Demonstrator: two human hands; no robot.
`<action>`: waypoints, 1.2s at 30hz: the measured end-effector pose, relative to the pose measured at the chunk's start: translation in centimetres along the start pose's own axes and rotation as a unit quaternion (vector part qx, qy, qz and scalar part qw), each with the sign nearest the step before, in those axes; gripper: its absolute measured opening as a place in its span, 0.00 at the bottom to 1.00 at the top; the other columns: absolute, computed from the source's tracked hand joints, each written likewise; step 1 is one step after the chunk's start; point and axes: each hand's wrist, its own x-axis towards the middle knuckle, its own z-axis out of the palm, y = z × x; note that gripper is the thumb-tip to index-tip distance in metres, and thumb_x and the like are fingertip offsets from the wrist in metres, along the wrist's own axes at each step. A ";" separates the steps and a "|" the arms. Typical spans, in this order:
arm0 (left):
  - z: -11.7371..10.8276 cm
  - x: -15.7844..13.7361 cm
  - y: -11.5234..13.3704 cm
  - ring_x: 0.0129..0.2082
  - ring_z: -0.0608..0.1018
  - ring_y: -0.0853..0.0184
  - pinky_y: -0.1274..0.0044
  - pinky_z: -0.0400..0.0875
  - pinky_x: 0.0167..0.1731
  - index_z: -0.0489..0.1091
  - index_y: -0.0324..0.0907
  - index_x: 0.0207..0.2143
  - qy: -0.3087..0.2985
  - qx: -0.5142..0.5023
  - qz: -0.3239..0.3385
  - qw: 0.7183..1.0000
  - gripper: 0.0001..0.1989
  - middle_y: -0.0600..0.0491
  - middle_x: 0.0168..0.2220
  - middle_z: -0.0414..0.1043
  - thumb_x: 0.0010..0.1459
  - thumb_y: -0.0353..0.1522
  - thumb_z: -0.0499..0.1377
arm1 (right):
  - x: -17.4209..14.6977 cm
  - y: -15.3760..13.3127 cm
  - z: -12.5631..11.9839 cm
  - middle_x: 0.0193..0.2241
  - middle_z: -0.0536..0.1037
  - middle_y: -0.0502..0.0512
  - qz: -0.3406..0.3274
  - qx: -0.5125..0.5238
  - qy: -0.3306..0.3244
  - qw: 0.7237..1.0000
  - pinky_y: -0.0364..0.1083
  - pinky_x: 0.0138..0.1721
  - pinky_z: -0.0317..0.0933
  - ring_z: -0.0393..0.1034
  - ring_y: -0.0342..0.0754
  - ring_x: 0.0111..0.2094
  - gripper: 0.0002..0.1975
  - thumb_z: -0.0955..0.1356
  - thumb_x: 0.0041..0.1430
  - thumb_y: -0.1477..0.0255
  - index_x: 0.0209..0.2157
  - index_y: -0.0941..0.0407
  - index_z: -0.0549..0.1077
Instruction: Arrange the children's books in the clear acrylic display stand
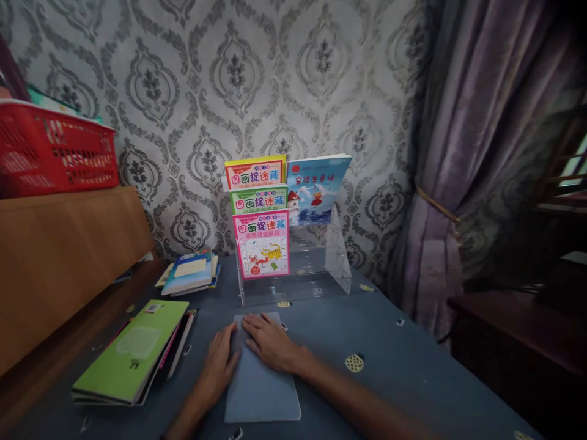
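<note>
Head view: both hands lie flat, palms down, on a thin grey-blue book (262,385) that rests on the blue tablecloth (403,373) right in front of the person. The left hand (221,360) covers the book's left edge with its fingers loosely spread, gripping nothing. The right hand (270,342) lies across the book's upper half, fingers stretched toward the left, its fingertips just beside those of the left hand; it too presses rather than grasps. Just beyond the book stands a clear acrylic rack (337,256) against the patterned wallpaper, holding a pink picture book (262,244) in the front tier, a green one (258,200) behind it, a yellow one (255,172) at the back, and a blue book (316,189) to their right. To the left of the hands lies a stack topped by a green book (132,351), and farther back a smaller pile of books (189,273). A red basket (55,150) sits on a wooden cabinet (64,256) at the left, and purple curtains (477,140) hang at the right.
</note>
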 end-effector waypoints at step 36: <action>0.0 -0.3 2.1 0.58 0.74 0.55 0.56 0.70 0.57 0.72 0.43 0.55 0.000 0.116 0.014 0.993 0.19 0.45 0.58 0.73 0.65 0.30 0.50 | -7.4 -1.1 0.1 0.69 0.56 0.67 0.117 -0.025 0.016 0.993 0.65 0.69 0.40 0.44 0.64 0.71 0.29 0.61 0.69 0.60 0.67 0.58 0.62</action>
